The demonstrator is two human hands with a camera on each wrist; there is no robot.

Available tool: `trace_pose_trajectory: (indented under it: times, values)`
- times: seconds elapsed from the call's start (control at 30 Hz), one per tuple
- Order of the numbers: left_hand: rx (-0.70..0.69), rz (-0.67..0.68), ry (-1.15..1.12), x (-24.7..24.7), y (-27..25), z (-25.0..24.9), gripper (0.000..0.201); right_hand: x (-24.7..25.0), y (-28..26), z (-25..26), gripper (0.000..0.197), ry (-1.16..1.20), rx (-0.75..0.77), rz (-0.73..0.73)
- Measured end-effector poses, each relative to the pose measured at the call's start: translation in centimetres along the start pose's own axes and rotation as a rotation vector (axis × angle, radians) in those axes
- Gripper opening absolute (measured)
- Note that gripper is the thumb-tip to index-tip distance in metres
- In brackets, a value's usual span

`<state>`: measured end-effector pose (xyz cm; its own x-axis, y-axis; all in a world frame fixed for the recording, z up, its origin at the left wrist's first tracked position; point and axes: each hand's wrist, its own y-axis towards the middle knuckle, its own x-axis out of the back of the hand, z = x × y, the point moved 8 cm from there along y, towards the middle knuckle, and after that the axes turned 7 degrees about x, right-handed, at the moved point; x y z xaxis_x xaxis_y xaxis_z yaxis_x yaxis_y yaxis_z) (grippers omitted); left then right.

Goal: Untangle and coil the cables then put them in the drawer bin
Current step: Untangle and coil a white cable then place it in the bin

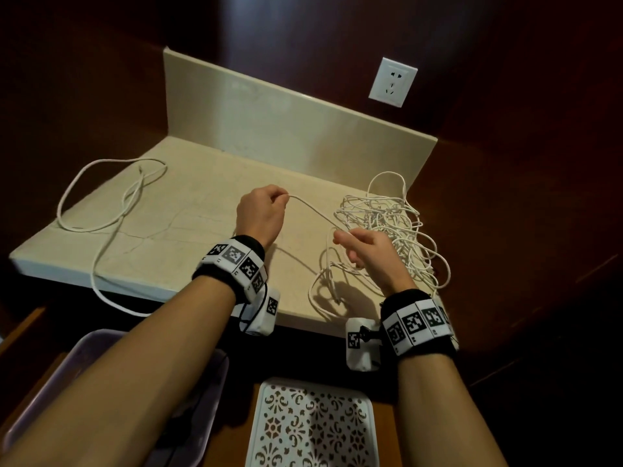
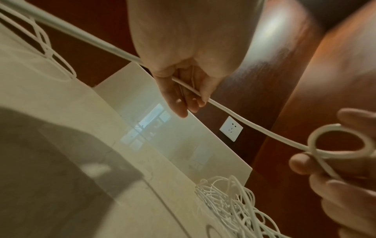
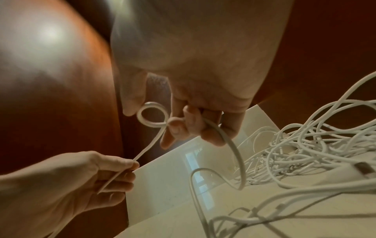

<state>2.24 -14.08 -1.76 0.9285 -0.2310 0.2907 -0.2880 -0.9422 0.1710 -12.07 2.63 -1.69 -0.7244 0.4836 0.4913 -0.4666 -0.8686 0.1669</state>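
Beige counter: cable is pinched by left hand and right hand, running centre to lower right toward tangle.

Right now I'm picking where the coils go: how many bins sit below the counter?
2. A purple bin at lower left, partly under the left forearm, and a white patterned bin at lower centre. Others may lie outside the view.

No readable txt, brand or nos. anywhere, only b/w square code markers on left wristband, same kind of markers on right wristband, one more on each small white cam box under the wrists, wall socket unlabelled
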Motion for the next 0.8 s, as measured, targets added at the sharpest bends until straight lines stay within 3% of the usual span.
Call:
trace_pose_trajectory:
  times: [0.1,0.17,0.3,0.5,0.7,0.8]
  values:
    - [-0.007,-0.003,0.002,0.3,0.4,-0.2,0.019,0.3,0.2,-0.3,0.034,-0.026,-0.031,0.027]
    - [-0.013,-0.011,-0.010,0.5,0.7,-0.5,0.019,0.5,0.5,-0.9,0.043,-0.105,-0.071,0.014]
    - [-0.022,-0.014,-0.008,0.8,1.4,-0.8,0.018,1.1,1.1,-0.9,0.035,-0.248,-0.050,-0.044]
    - [0.039,0.026,0.062,0.3,1.6,-0.3,0.020,0.8,1.9,0.3,0.043,-0.186,0.011,-0.008]
    - [-0.125,0.259,0.236,-2.3,0.0,-1.7,0.050,1.1,2.6,2.5,0.038,-0.291,0.135,-0.014]
    - [-0.226,0.413,0.263,-4.1,-1.1,-2.7,0.051,1.0,3.1,2.7,0.040,-0.271,0.147,-0.015]
